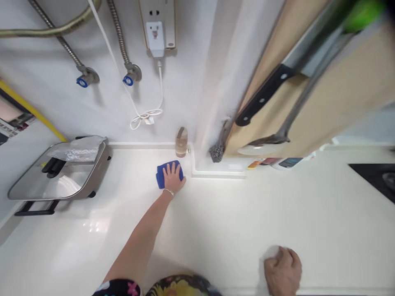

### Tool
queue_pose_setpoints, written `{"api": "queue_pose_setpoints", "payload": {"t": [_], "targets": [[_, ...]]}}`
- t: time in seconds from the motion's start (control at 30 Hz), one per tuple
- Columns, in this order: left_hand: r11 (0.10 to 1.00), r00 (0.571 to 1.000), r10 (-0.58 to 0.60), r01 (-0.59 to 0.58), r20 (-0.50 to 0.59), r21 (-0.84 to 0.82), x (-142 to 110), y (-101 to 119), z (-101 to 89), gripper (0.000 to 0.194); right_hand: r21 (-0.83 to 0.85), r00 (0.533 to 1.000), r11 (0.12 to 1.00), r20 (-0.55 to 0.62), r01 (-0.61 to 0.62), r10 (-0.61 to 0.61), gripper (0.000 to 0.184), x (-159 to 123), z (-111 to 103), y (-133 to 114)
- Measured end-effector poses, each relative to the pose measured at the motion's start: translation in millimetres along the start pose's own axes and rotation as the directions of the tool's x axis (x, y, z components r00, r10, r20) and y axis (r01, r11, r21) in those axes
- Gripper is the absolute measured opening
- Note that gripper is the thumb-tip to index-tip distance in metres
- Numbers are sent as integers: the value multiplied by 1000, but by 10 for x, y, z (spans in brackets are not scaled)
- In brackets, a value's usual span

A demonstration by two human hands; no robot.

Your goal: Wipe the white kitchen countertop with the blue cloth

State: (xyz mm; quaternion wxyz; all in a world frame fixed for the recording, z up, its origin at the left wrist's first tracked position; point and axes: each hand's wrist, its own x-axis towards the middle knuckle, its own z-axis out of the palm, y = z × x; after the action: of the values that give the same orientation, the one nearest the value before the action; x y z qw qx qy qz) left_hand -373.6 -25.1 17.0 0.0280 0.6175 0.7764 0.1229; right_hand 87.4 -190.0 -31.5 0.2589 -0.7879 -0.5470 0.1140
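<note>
My left hand (173, 177) lies on a folded blue cloth (161, 179), pressing it onto the white countertop (216, 222). Its fingers are spread over the cloth, and a bracelet circles the wrist. Just beyond the cloth, a small clear bottle or jar (181, 144) with brownish contents stands against the wall. Near the front edge of the counter, my right hand (283, 271) rests with its fingers curled into a loose fist. Nothing shows in it, though the inside of the palm is hidden.
An electric pan (61, 181) with a glass lid sits at left, a plastic-wrapped packet (77, 149) on top. A cleaver (267, 96), a ladle (296, 107) and a wire scrubber (217, 152) hang by a wooden board (339, 94). A black hob (375, 176) lies at right; a cable (146, 115) hangs behind.
</note>
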Motion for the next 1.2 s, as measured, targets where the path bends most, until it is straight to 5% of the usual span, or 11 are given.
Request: {"api": "queue_pose_setpoints", "payload": {"t": [0.1,0.37,0.5,0.63,0.8,1.2], "targets": [[995,995,96,-96,3,-15,-325,307,54,76,-53,984,992,-131,112,-118,54,13,33,22],[955,953,294,-296,78,15,-1454,782,114,77,50,950,979,-255,197,-178,48,-8,128,52],[892,880,450,-451,150,-33,-1919,1247,202,83,95,944,972,-275,216,-183,47,-26,145,39],[811,786,585,-573,202,-119,-2128,1682,262,86,146,941,964,-292,221,-172,43,-39,173,64],[787,760,616,-602,204,-134,-1865,1973,296,80,184,947,963,-291,197,-138,42,-56,229,103],[806,803,590,-579,88,-123,-519,2727,752,71,121,951,978,-279,172,-133,35,28,247,124]]}}
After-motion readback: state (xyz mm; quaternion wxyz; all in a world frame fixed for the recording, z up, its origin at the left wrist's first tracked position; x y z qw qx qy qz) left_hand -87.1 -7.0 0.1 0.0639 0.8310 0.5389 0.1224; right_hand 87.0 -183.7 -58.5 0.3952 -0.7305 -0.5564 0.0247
